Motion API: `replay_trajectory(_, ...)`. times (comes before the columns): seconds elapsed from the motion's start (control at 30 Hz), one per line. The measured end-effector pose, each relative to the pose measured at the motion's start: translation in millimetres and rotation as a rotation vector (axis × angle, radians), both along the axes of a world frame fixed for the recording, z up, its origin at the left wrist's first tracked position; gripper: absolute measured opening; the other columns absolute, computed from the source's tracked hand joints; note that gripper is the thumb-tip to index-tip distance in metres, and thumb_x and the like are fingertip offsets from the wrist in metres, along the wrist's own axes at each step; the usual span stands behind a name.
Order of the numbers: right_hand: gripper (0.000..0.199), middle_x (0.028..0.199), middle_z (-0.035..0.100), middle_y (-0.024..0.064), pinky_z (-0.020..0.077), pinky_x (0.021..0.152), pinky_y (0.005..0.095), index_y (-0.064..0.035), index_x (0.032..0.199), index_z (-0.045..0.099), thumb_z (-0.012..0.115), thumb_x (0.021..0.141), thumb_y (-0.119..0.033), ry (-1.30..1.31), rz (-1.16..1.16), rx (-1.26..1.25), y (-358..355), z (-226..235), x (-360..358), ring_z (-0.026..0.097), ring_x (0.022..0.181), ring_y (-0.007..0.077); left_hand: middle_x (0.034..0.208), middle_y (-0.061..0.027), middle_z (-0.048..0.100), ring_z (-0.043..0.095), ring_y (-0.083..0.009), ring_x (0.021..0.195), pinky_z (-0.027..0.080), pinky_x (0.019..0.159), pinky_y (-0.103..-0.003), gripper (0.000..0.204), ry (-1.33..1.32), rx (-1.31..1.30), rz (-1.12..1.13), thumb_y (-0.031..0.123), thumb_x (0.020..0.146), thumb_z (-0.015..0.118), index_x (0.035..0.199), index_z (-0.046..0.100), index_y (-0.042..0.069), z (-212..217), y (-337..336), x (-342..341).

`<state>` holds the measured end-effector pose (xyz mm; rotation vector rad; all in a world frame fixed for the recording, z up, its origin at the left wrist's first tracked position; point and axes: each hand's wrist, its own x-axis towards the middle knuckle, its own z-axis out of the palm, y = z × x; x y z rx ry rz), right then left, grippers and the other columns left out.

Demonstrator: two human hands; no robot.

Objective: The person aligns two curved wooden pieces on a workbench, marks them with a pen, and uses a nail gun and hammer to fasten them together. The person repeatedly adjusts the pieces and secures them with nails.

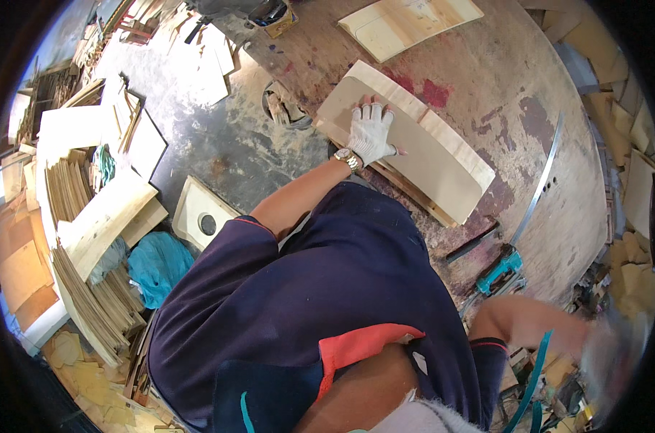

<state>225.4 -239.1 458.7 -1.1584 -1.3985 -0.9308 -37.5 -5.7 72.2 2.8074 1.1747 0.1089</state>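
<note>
My left hand (371,133), in a white fingerless glove with a wristwatch, lies flat with fingers spread on a brown curved template (428,162). The template rests on a pale wooden plank (454,137), which lies over thin wood strips on the stained workbench (486,79). My right arm reaches toward the lower right. My right hand (612,353) is a blur near the frame's rim, and what it touches cannot be made out. My dark blue shirt fills the lower middle of the view.
A teal power tool (499,270) and a long curved metal strip (540,180) lie on the bench to the right. Another pale panel (407,22) lies at the far edge. Stacked boards (89,216), a teal cloth (158,263) and a board with a round hole (201,216) sit on the left. Offcuts (630,180) line the right.
</note>
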Motion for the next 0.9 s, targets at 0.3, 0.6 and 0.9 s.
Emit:
replay_trajectory(0.3, 0.031, 0.063, 0.044, -0.0034, 0.0351, 0.042, 0.0264, -0.0095, 0.103, 0.063, 0.057, 0.105, -0.040, 2.078, 0.467, -1.080, 143, -391, -111, 0.040, 0.047, 0.0074, 0.127, -0.0179, 0.062, 0.058, -0.0374, 0.126, 0.047, 0.108, -0.048, 0.053, -0.160, 0.102, -0.054, 0.041, 0.081, 0.075, 0.121, 0.058, 0.010, -19, 13, -9)
replay_trajectory(0.6, 0.034, 0.062, 0.053, 0.0038, 0.0405, 0.046, 0.0348, -0.0046, 0.103, 0.065, 0.056, 0.105, -0.037, 1.993, 0.587, -1.615, 151, -377, -132, 0.047, 0.048, 0.0156, 0.116, -0.0142, 0.068, 0.066, -0.0335, 0.117, 0.053, 0.102, -0.047, 0.023, -0.218, 0.229, -0.065, 0.035, 0.090, 0.066, 0.098, 0.065, 0.013, -52, 21, -9)
replay_trajectory(0.9, 0.029, 0.086, 0.070, 0.0195, 0.0529, 0.070, 0.0470, -0.0008, 0.115, 0.064, 0.052, 0.103, -0.024, 0.762, 0.063, -1.352, 116, -341, -114, 0.069, 0.074, 0.0283, 0.134, -0.0200, 0.064, 0.059, -0.0376, 0.130, 0.048, 0.109, -0.050, 0.035, -0.192, 0.109, -0.046, 0.038, 0.096, 0.062, 0.101, 0.069, 0.004, -57, 21, -9)
